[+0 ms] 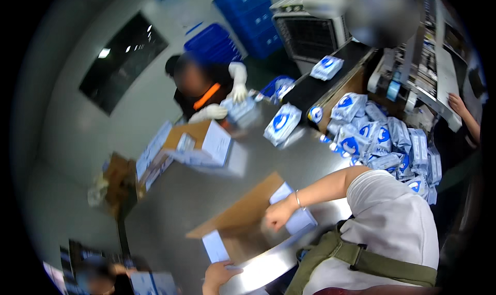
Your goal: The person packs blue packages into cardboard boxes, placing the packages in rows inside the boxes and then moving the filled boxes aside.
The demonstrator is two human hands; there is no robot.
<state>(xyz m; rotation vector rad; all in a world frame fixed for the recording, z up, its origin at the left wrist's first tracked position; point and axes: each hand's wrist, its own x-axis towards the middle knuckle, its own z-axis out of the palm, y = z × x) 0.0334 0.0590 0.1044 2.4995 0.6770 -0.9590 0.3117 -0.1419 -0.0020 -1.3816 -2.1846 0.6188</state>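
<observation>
An open brown cardboard box (243, 212) lies on the steel table (181, 202) in front of me. My right hand (279, 213), with a thin bracelet on the wrist, is closed on a white packet (299, 220) inside the box. My left hand (218, 275) comes in at the lower edge and grips the box's near side, just below a white flap (214, 246). The picture is blurred, so the fingers show only roughly.
Several white and blue packets (380, 140) are piled at the right, with one more (281, 122) on the table. Across the table, a gloved person (206, 88) handles packets beside another open box (204, 142). Blue crates (248, 11) stand behind, and another person's hand (457, 104) shows at far right.
</observation>
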